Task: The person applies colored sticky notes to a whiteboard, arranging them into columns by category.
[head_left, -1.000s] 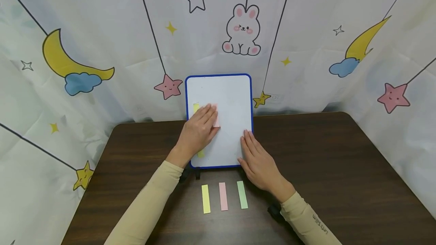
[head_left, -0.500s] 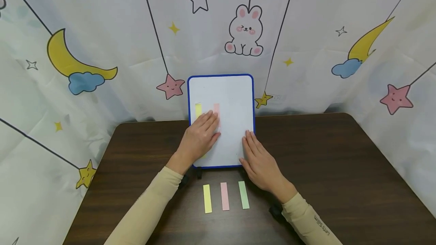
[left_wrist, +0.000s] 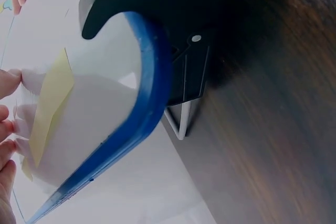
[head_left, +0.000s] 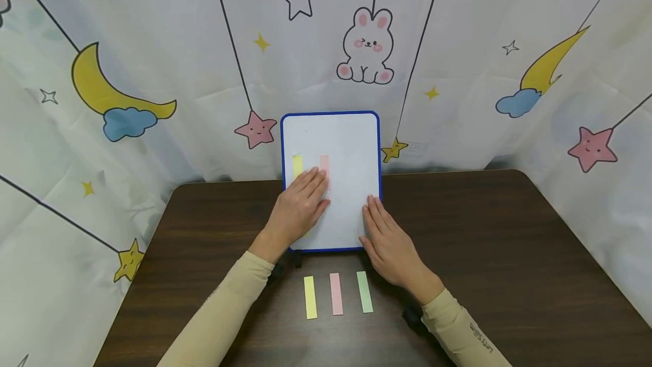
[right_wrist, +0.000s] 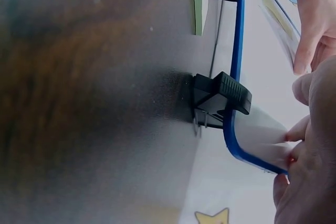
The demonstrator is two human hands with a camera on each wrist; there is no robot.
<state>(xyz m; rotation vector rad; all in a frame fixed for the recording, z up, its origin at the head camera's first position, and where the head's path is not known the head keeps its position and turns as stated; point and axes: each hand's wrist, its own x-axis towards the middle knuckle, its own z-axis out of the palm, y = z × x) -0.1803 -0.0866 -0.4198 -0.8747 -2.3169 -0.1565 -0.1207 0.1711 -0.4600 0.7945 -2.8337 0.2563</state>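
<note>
A small whiteboard [head_left: 351, 146] with a blue frame stands upright at the table's back. On its face are a yellow strip [head_left: 297, 165] and, to the right, a pink strip [head_left: 324, 162]. My left hand [head_left: 300, 205] presses on the pink strip with straight fingers, covering its lower part and much of the yellow one. In the left wrist view the yellow strip [left_wrist: 52, 98] bows away from the board, beside the fingers. The right hand [head_left: 389, 242] rests with extended fingers on the board's lower right edge.
On the table [head_left: 484, 254] in front of the board lie a yellow strip [head_left: 310, 298], a pink strip [head_left: 336, 294] and a green strip [head_left: 364, 292]. A black clip [right_wrist: 223, 95] grips the board's bottom edge. Behind hangs a patterned curtain [head_left: 204, 33].
My left hand has slid a little down the pink strip, uncovering its upper end and hiding the yellow strip's lower end. The right hand stays at the board's edge.
</note>
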